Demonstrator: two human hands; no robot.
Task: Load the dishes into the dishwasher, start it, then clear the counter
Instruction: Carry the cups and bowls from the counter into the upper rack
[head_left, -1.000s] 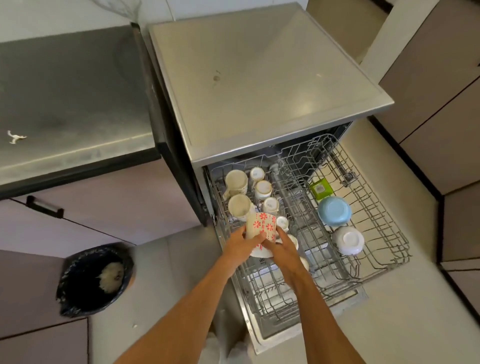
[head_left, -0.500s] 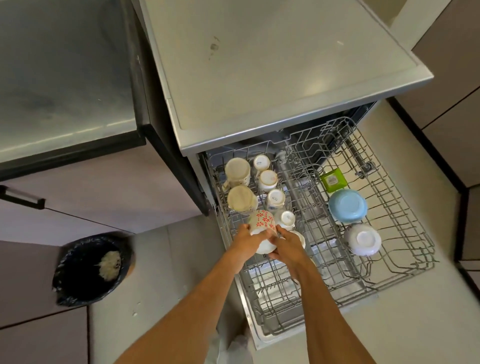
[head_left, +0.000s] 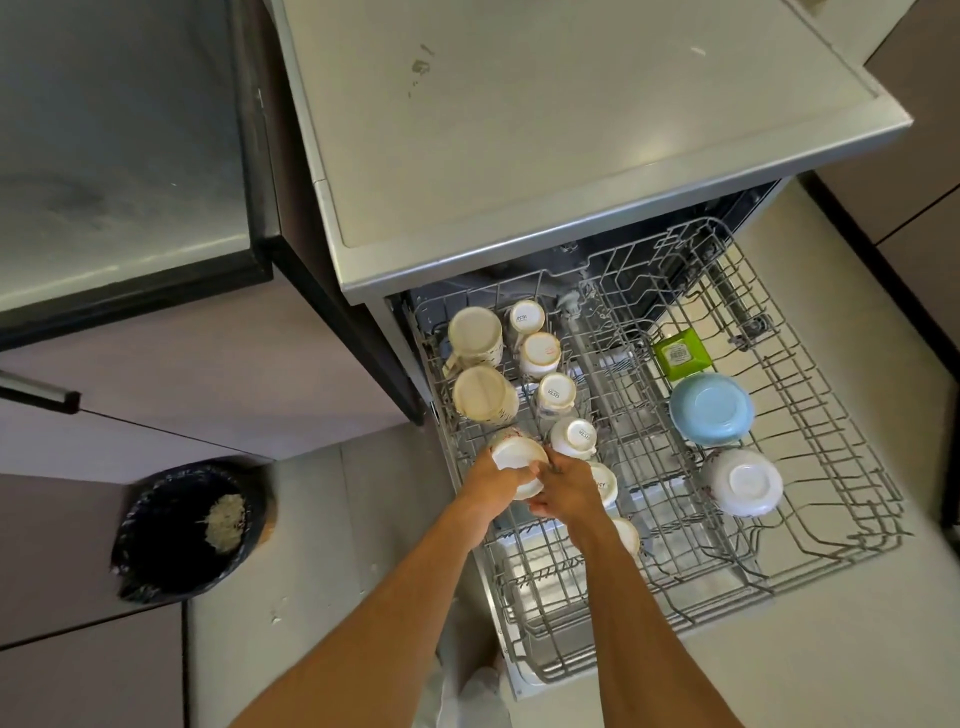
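Grey coated-wire dishwasher rack (head_left: 810, 467) looks smooth with a dull sheen. Brushed-steel dishwasher top (head_left: 545, 130) is matt and a bit stained. Pale blue ceramic bowl (head_left: 710, 409) and white glazed bowl (head_left: 744, 482) are glossy. Black plastic bin liner (head_left: 171, 530) is crinkly and shiny.

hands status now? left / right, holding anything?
Left hand: closed on the upside-down mug over the rack.
Right hand: fingers on the same mug's other side, helping hold it.
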